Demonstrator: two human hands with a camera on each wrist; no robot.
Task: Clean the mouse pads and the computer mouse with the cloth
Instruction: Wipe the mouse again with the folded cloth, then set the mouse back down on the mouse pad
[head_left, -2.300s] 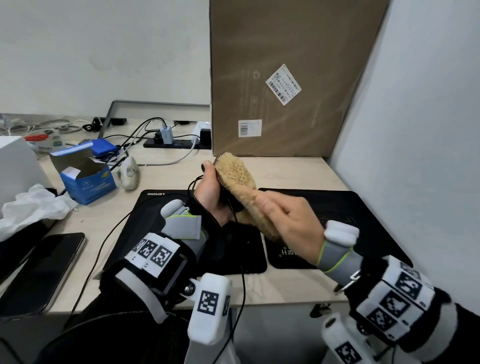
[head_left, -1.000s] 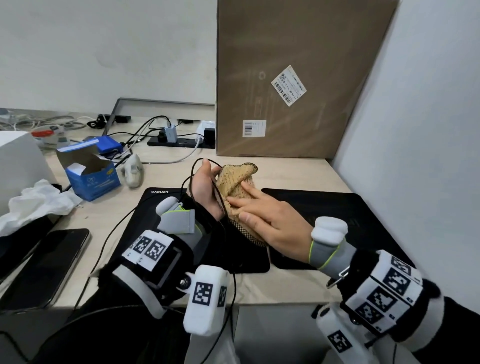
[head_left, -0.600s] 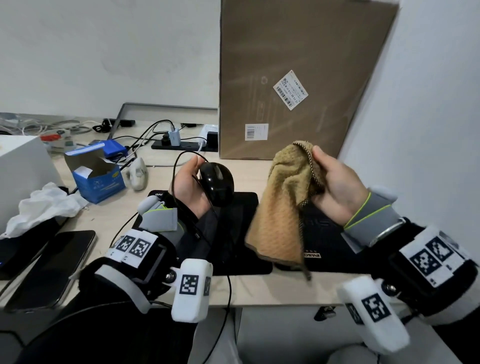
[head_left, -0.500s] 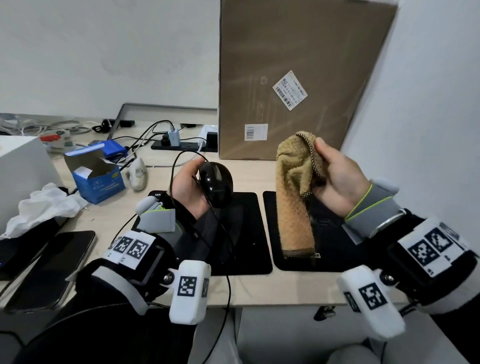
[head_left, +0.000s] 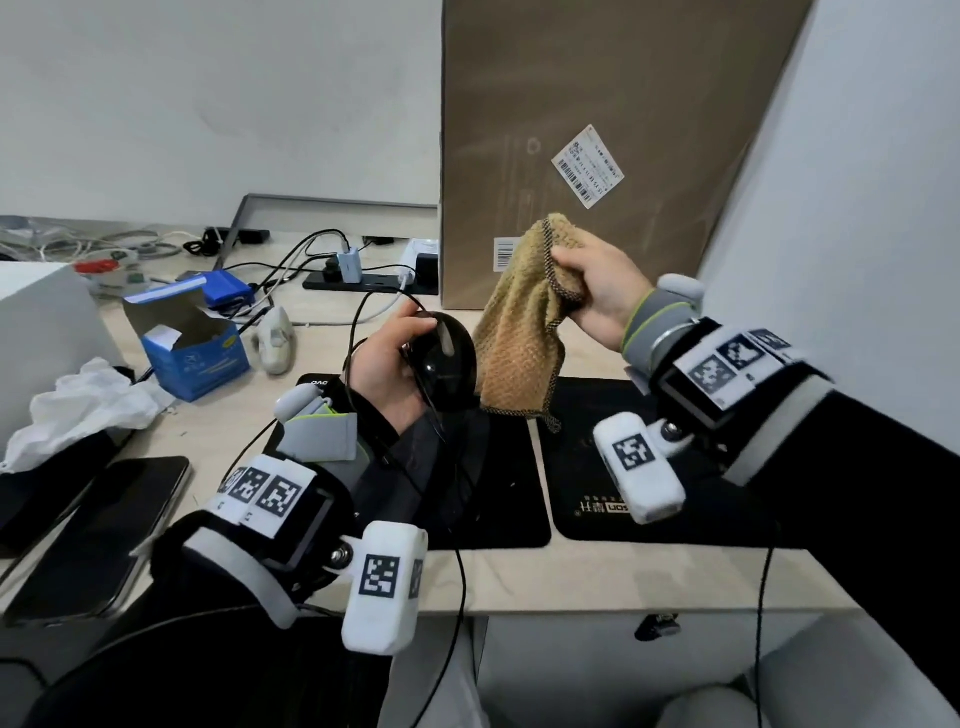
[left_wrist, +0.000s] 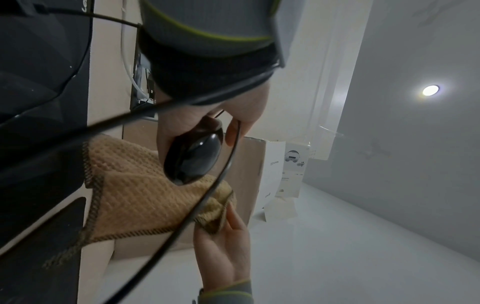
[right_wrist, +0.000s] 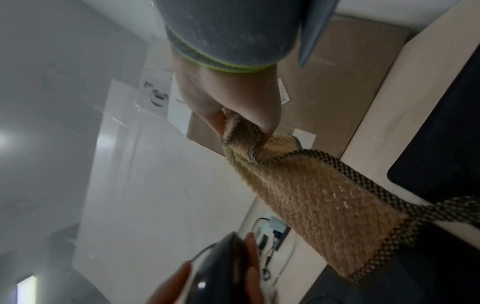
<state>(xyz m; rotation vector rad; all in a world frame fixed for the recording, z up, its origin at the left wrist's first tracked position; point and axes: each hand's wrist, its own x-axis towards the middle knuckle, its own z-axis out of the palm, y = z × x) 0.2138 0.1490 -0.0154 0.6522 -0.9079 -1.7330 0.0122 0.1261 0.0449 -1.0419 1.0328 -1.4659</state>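
Note:
My left hand (head_left: 395, 358) holds the glossy black wired mouse (head_left: 445, 361) up above the left mouse pad (head_left: 498, 493), fingers curled round its sides; the same mouse (left_wrist: 193, 156) shows in the left wrist view. My right hand (head_left: 592, 291) pinches the top of a tan waffle-weave cloth (head_left: 519, 338), which hangs down just right of the mouse, its lower edge over the gap between the pads. The right mouse pad (head_left: 582, 467) lies flat under my right wrist. In the right wrist view the cloth (right_wrist: 311, 195) trails from my fingers.
A tall cardboard box (head_left: 597, 130) stands against the wall behind the pads. A blue carton (head_left: 192, 348), a white tissue (head_left: 78, 405), a phone (head_left: 98, 530) and a power strip (head_left: 363, 280) with cables occupy the desk's left and back. The mouse cable (head_left: 457, 597) hangs over the front edge.
One second ago my right hand pressed the cloth onto the mouse. It has since lifted the cloth off and now brings it back leftward, hanging beside the raised mouse.

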